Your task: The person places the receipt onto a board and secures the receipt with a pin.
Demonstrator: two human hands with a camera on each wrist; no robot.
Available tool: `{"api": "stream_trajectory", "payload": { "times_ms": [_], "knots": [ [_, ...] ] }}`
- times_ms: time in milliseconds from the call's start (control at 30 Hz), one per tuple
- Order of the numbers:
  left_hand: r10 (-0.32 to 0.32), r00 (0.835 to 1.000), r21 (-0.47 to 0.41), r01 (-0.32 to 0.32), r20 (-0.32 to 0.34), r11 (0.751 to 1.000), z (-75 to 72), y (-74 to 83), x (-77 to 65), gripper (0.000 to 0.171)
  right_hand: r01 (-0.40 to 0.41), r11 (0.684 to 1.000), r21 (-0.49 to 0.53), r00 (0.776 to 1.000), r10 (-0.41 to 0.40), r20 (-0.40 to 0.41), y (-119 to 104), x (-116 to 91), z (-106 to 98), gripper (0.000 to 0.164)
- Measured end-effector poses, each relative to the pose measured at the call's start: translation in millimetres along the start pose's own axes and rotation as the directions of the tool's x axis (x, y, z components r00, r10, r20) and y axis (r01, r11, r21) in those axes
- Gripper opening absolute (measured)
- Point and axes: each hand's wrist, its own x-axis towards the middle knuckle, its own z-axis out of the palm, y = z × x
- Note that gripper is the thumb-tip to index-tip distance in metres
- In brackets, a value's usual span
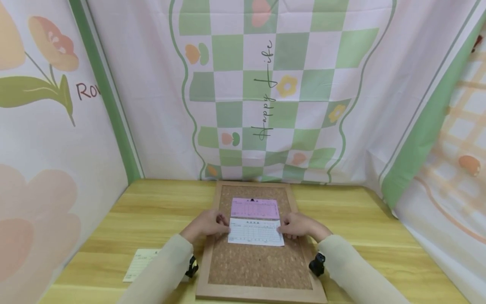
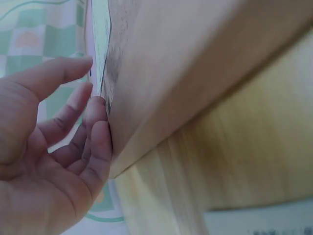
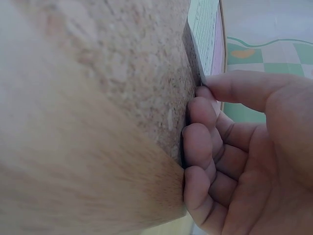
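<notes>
A white printed form (image 1: 255,232) lies over the cork board (image 1: 262,266), just below a pink form (image 1: 255,208) of the same kind. At the white form's left edge, my left hand (image 1: 210,223) holds it by the side with bent fingers; the left wrist view shows the paper's corner (image 2: 101,81) at the fingertips. My right hand (image 1: 298,225) pinches the opposite edge between thumb and forefinger. Its other fingers (image 3: 198,142) curl down against the board. A dark gap shows between the white form (image 3: 203,29) and the cork in the right wrist view.
The board's wooden frame (image 1: 262,293) rests on a wood-grain table (image 1: 159,207). A small black fastener (image 1: 252,200) sits at the pink form's top edge. Left of the board lies a pale yellow form (image 1: 138,261), partly behind my left sleeve. Patterned curtains (image 1: 152,105) surround the table.
</notes>
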Motion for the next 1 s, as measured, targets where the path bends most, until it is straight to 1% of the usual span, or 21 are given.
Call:
{"api": "stream_trajectory", "payload": {
  "times_ms": [133,300,533,700,1000],
  "knots": [
    [0.08,0.996,0.031,-0.081,0.027,0.996,-1.4,-1.3,0.4,0.029,-0.002,1.0,-0.006,1.0,0.002,0.003,1.4,1.4,0.1,0.03],
    [0.134,0.989,0.042,-0.136,0.054,0.99,-1.7,-3.5,1.3,0.046,-0.003,1.0,-0.011,1.0,0.003,0.01,2.2,2.4,-0.1,0.03],
    [0.156,0.985,0.089,-0.162,0.072,0.983,-0.2,-8.3,3.4,0.057,-0.004,1.0,-0.015,1.0,0.004,0.004,1.0,1.2,0.0,0.03],
    [0.144,0.987,0.12,-0.152,0.073,0.981,0.7,-8.9,3.5,0.062,-0.008,1.0,-0.019,1.0,0.008,0.001,1.4,1.2,0.2,0.03],
    [0.145,0.987,0.146,-0.154,0.07,0.977,1.1,-6.5,1.9,0.062,-0.006,1.0,-0.017,1.0,0.006,-0.002,1.8,0.6,-0.2,0.03]
  ]
}}
